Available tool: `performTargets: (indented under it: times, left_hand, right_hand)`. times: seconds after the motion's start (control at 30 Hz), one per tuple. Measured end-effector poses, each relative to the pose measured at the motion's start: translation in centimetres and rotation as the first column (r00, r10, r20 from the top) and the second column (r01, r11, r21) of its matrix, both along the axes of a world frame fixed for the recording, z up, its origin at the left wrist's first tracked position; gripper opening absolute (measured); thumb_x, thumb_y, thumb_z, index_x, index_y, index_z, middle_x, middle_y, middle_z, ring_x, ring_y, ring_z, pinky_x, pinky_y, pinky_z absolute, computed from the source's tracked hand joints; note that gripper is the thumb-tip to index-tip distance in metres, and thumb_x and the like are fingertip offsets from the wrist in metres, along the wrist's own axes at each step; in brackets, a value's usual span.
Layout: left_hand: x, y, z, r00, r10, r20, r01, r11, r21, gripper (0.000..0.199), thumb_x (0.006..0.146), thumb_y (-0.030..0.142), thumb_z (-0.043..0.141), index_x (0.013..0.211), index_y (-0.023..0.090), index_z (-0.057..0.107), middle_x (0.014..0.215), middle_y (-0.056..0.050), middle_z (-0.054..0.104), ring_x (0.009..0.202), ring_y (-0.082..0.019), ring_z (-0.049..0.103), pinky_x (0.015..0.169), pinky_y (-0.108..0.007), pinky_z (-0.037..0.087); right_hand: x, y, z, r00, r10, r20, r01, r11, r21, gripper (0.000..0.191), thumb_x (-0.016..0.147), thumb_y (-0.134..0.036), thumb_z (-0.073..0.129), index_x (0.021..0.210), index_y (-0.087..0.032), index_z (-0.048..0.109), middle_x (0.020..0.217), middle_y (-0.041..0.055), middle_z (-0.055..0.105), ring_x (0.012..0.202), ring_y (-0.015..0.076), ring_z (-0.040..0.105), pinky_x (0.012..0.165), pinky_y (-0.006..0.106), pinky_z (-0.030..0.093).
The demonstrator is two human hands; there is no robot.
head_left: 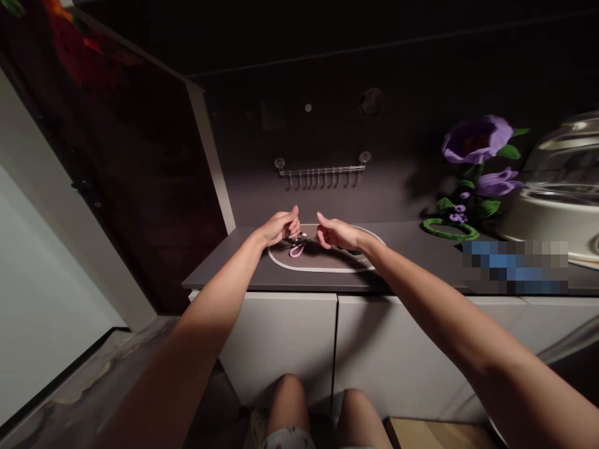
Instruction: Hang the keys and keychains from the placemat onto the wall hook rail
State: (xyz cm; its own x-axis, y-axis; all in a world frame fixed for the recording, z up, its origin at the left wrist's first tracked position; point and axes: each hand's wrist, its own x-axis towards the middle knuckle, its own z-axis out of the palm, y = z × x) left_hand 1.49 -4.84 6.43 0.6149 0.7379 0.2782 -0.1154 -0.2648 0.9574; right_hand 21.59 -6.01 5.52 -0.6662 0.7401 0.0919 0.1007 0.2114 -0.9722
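Observation:
My left hand [282, 227] is over the left part of an oval mat [322, 270] with a pale rim, its fingers curled and thumb up. Close under its fingers is a small dark metallic bunch, perhaps keys [299, 239], with a pink loop [296, 250] hanging or lying at its lower side. Whether the fingers grip the bunch is unclear. To the right, apart from it, my right hand [337, 233] has its thumb raised and fingers bent; what they hold, if anything, is too small to tell. A dark item [350, 251] shows partly below the right hand.
Behind the mat a clear rail with hooks [322, 171] is fixed to the dark wall. Purple flowers [478, 140] with a green ring base [450, 229] stand at the right, beside a large cream appliance [556, 215]. White cabinets [281, 343] are below the counter [224, 262].

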Motion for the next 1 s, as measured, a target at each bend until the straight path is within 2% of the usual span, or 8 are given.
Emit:
performTargets:
  times: [0.1, 0.17, 0.27, 0.6, 0.77, 0.87, 0.93, 1.0]
  left_hand:
    - [0.5, 0.4, -2.5, 0.983, -0.012, 0.181, 0.043, 0.985, -0.165, 0.066, 0.073, 0.07, 0.033, 0.035, 0.017, 0.022, 0.029, 0.005, 0.02, 0.029, -0.004, 0.027, 0.035, -0.02, 0.025]
    - [0.5, 0.7, -4.0, 0.977, -0.015, 0.213, 0.073, 0.961, -0.265, 0.068, 0.072, 0.074, 0.025, 0.034, 0.018, 0.019, 0.028, 0.005, 0.017, 0.026, -0.004, 0.022, 0.033, -0.02, 0.019]
    - [0.4, 0.9, -5.4, 0.976, 0.002, 0.22, 0.078, 0.933, -0.352, 0.068, 0.071, 0.076, 0.02, 0.035, 0.019, 0.018, 0.027, 0.004, 0.016, 0.025, -0.005, 0.02, 0.032, -0.021, 0.017]
    - [0.4, 0.6, -5.7, 0.981, 0.122, 0.153, -0.063, 0.936, -0.347, 0.066, 0.069, 0.078, 0.02, 0.039, 0.02, 0.015, 0.029, 0.005, 0.015, 0.028, -0.004, 0.018, 0.034, -0.021, 0.015]
    - [0.3, 1.0, -5.0, 0.983, 0.151, 0.103, -0.119, 0.957, -0.266, 0.061, 0.074, 0.071, 0.03, 0.042, 0.02, 0.022, 0.031, 0.006, 0.018, 0.029, -0.004, 0.017, 0.035, -0.021, 0.014]
    - [0.3, 1.7, -4.5, 0.956, 0.28, 0.082, -0.272, 0.957, -0.102, 0.052, 0.075, 0.061, 0.046, 0.049, 0.017, 0.034, 0.036, 0.007, 0.025, 0.031, -0.003, 0.022, 0.037, -0.019, 0.016]
    - [0.4, 2.2, -4.1, 0.911, 0.407, 0.068, -0.41, 0.911, 0.043, 0.042, 0.076, 0.053, 0.051, 0.058, 0.016, 0.042, 0.042, 0.007, 0.035, 0.034, -0.004, 0.031, 0.039, -0.019, 0.021]
    - [0.4, 2.9, -3.8, 0.857, 0.515, 0.032, -0.51, 0.836, 0.202, 0.033, 0.078, 0.046, 0.05, 0.066, 0.015, 0.048, 0.051, 0.004, 0.045, 0.041, -0.005, 0.04, 0.043, -0.019, 0.028]
  right_hand:
    - [-0.5, 0.6, -2.3, 0.988, -0.029, -0.154, -0.002, 0.98, -0.201, 0.067, 0.074, -0.074, 0.016, 0.04, -0.018, 0.03, 0.034, -0.005, 0.023, 0.031, 0.0044, 0.02, 0.034, 0.02, 0.018]
    - [-0.4, 0.9, -3.5, 0.98, -0.048, -0.193, -0.008, 0.961, -0.277, 0.066, 0.073, -0.076, 0.012, 0.04, -0.019, 0.022, 0.033, -0.0063, 0.016, 0.031, 0.0042, 0.013, 0.032, 0.02, 0.012]
    - [-0.2, 1.0, -4.3, 0.965, -0.074, -0.252, -0.007, 0.952, -0.306, 0.065, 0.072, -0.077, 0.009, 0.041, -0.02, 0.017, 0.034, -0.0066, 0.013, 0.031, 0.0042, 0.011, 0.032, 0.02, 0.01]
    - [-0.1, 0.5, -4.1, 0.967, -0.174, -0.184, 0.122, 0.957, -0.264, 0.065, 0.068, -0.08, 0.009, 0.042, -0.021, 0.015, 0.035, -0.0063, 0.014, 0.032, 0.0051, 0.012, 0.034, 0.021, 0.011]
    - [-0.5, 0.8, -4.0, 0.963, -0.162, -0.214, 0.108, 0.964, -0.243, 0.064, 0.072, -0.077, 0.015, 0.044, -0.02, 0.022, 0.035, -0.0066, 0.016, 0.032, 0.0049, 0.012, 0.034, 0.02, 0.01]
    - [-1.1, 1.4, -3.8, 0.948, -0.179, -0.264, 0.137, 0.976, -0.171, 0.057, 0.077, -0.069, 0.028, 0.05, -0.019, 0.034, 0.035, -0.0079, 0.018, 0.032, 0.0047, 0.012, 0.034, 0.02, 0.009]
    - [-1.7, 2.0, -3.6, 0.924, -0.24, -0.297, 0.222, 0.97, -0.096, 0.046, 0.078, -0.06, 0.041, 0.059, -0.019, 0.042, 0.035, -0.0094, 0.02, 0.032, 0.0043, 0.012, 0.034, 0.019, 0.009]
    - [-2.4, 2.7, -3.4, 0.892, -0.324, -0.316, 0.336, 0.942, -0.019, 0.033, 0.077, -0.05, 0.05, 0.068, -0.018, 0.046, 0.036, -0.0101, 0.024, 0.031, 0.0043, 0.016, 0.033, 0.018, 0.011]
